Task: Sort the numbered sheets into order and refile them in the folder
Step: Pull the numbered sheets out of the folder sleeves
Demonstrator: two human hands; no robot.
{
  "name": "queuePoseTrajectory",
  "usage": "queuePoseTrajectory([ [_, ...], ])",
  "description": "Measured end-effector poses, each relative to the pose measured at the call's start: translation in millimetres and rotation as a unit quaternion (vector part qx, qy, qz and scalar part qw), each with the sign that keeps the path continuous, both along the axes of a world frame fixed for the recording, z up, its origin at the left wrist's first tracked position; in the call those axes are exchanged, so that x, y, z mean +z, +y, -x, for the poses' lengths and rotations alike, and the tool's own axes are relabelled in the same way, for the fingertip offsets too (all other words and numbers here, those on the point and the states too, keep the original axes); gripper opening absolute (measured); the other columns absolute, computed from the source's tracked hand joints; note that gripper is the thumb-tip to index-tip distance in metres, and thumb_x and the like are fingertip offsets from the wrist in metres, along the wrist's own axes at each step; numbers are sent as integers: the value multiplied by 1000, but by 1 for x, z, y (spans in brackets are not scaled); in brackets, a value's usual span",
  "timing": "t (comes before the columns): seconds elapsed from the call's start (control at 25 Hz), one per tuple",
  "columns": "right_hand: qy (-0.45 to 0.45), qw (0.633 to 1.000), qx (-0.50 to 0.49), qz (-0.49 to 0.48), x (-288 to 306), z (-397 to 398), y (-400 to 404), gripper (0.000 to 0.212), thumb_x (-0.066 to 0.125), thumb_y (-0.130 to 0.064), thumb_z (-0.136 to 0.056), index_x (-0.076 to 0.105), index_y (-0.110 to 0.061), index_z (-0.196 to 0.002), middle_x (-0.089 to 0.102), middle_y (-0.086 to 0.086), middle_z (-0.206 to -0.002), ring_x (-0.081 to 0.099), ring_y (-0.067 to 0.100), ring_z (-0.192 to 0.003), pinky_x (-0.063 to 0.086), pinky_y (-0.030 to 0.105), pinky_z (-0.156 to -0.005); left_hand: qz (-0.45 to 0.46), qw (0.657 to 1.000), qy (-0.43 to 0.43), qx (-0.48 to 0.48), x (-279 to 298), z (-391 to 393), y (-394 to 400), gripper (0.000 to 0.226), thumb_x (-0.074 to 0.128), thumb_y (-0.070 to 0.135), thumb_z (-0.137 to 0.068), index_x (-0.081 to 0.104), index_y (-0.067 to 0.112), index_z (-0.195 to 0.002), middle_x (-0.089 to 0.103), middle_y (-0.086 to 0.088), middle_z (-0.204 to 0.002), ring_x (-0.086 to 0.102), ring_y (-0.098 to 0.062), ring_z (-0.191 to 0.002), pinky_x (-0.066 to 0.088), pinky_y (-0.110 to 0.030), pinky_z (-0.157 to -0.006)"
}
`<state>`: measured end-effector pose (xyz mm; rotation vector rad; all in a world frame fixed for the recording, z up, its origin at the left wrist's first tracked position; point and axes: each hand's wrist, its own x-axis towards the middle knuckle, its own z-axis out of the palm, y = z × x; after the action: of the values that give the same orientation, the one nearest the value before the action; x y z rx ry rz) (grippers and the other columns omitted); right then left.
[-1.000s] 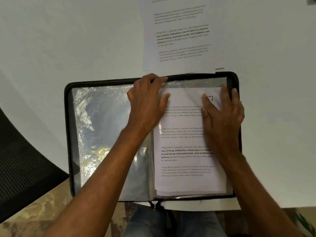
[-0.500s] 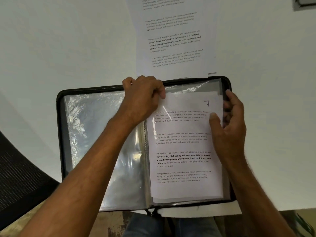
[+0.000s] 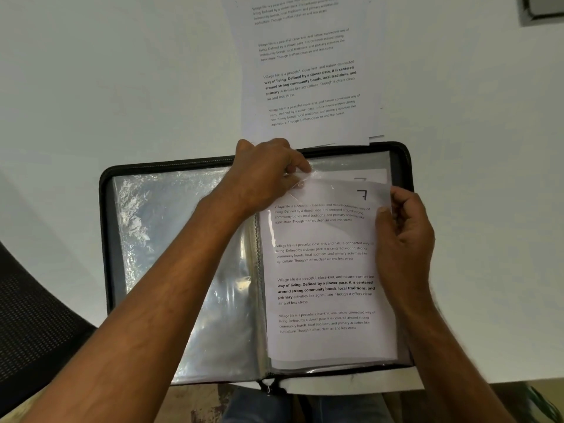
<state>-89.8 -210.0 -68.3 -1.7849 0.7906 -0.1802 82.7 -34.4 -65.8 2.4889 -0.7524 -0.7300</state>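
A black zip folder point(image 3: 105, 239) lies open on the white table, its clear plastic sleeves spread on both sides. On the right side lies a printed sheet marked 7 point(image 3: 326, 270), partly inside a sleeve. My left hand point(image 3: 265, 175) pinches the top left corner of that clear sleeve point(image 3: 345, 161) near the folder's top edge. My right hand point(image 3: 403, 239) grips the sheet's right edge, thumb on top. Another sheet's top edge shows just behind the 7. A stack of printed sheets point(image 3: 308, 71) lies on the table beyond the folder.
The white table point(image 3: 122, 87) reaches all around the folder. A black mesh chair point(image 3: 33, 325) stands at the lower left. A dark object point(image 3: 543, 9) sits at the top right corner. My legs and the floor show below the table's edge.
My right hand slid from flat on the page to its right edge and gripped it. My left hand closed on the sleeve's top corner. The sheet marked 7 shifted down.
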Motion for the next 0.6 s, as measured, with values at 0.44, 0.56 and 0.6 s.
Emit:
queuePoseTrajectory([
  [0.44,-1,1000,2,-20,-3,3,-4,23,52,-6,-106,58,-15,-127,68,-10,-114,68,-2,-97,55,12,-72,2,1000,-21,-13,-11,4,-6,8,70,30,-97,73,27,-105,50,11,-97,50,-11,-98,25,-36,-93],
  [0.56,11,999,5,-31,-4,2,-9,28,55,-10,-106,56,-20,-131,67,-15,-119,68,-3,-102,56,12,-76,27,998,-46,23,-15,2,-6,6,67,30,-99,67,28,-105,54,11,-106,45,-12,-106,24,-35,-93],
  [0.6,18,999,8,-34,-5,1,-11,30,57,-12,-105,55,-21,-133,66,-16,-121,68,-4,-103,56,12,-77,38,997,-53,45,-15,-1,-6,4,65,30,-100,66,28,-103,55,11,-107,45,-12,-106,23,-34,-93],
])
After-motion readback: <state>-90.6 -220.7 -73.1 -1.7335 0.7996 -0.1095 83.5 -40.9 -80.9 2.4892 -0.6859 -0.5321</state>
